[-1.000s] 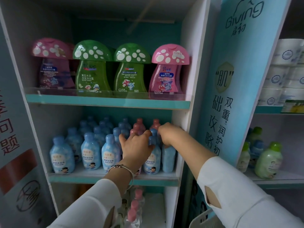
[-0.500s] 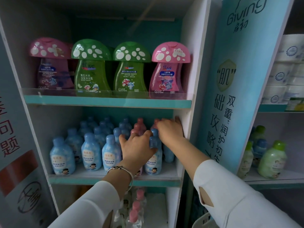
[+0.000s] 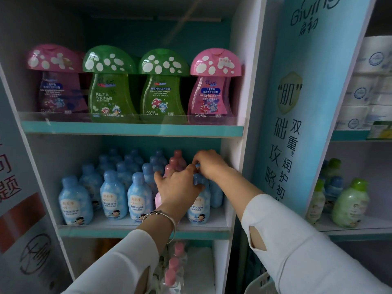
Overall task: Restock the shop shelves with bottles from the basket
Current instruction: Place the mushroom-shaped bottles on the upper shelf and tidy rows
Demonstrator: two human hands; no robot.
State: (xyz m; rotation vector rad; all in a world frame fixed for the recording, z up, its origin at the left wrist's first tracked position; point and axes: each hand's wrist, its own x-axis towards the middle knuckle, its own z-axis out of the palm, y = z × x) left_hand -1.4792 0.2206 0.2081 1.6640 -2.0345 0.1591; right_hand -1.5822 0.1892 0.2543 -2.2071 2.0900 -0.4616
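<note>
The middle shelf [image 3: 106, 231] holds several blue bottles [image 3: 114, 198] in rows and a few pink bottles [image 3: 177, 158] toward the right. My left hand [image 3: 178, 187] wraps a front-row pink bottle [image 3: 158, 201], thumb on its left side and fingers reaching right; the hand hides most of it. My right hand [image 3: 212, 164] is deeper in, beside the shelf's right wall, with its fingertips pinched on the cap of a blue bottle [image 3: 197, 181] in the right-hand column. A corner of the white basket [image 3: 261, 283] shows at the bottom right.
The upper shelf carries pink and green mushroom-capped bottles [image 3: 163, 92] behind a clear lip. Pink-capped clear bottles [image 3: 174, 264] stand on the shelf below. A blue sign panel [image 3: 297, 102] divides off the right bay with green bottles [image 3: 350, 204] and stacked white jars [image 3: 364, 85].
My right hand pushed the far-right blue bottle back, then shifted left onto a bottle cap. My left hand stayed on the pink bottle.
</note>
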